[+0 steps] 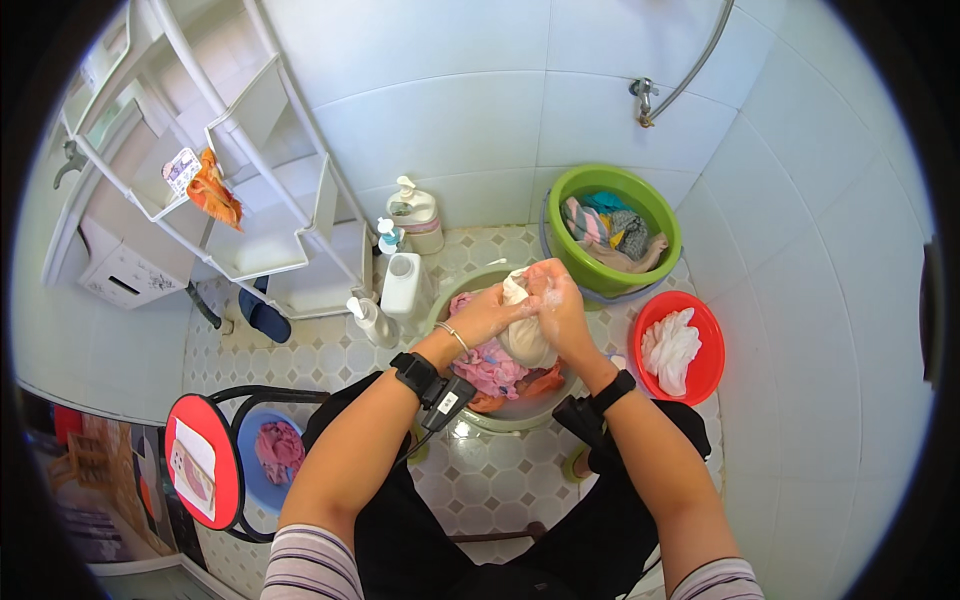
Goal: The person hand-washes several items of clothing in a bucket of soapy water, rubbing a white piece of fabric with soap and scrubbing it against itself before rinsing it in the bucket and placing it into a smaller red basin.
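Note:
Both hands meet over a pale green basin on the floor between my knees. My left hand grips the near side of a wet cream cloth. Opposite it, my right hand, with soap suds on its back, holds the same cloth's top and right side. The cloth hangs bunched between them, its lower end over the basin. Pink patterned clothes and an orange-red garment lie in the basin underneath.
A green bucket of clothes and a red basin with white cloth stand right. Pump bottles and a white jug stand left, by a white rack. A red stool and blue basin are lower left.

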Available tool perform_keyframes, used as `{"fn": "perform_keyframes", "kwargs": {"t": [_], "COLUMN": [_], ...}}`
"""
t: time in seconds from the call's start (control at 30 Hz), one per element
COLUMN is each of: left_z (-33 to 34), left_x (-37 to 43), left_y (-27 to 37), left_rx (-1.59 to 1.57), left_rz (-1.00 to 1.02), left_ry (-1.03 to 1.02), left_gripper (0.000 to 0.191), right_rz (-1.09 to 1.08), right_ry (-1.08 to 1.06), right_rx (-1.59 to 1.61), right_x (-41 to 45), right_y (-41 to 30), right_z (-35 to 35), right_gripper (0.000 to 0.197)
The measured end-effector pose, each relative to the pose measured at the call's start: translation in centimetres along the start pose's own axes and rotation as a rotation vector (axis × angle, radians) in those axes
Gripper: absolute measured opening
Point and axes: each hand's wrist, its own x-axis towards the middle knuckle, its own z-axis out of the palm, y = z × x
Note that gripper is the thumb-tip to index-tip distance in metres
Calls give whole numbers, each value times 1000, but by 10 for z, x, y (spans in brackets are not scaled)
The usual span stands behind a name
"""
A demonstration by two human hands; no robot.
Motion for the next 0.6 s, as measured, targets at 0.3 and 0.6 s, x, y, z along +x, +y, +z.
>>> {"fn": "perform_keyframes", "kwargs": {"t": [0.3,0.6], "left_z": [-18,-49], "left_x": [5,6], "left_y": [1,9], "left_rx": [64,157], "left_rz": [-5,162], "left_ry": [-9,238], "left_gripper": [31,21], "right_rz": [-37,246], "right_ry": [-2,-408], "right_rx": [-121,1], "right_x": [0,1], "right_y": [8,-5], "right_z": [-5,-16], "right_gripper": [27,41]}}
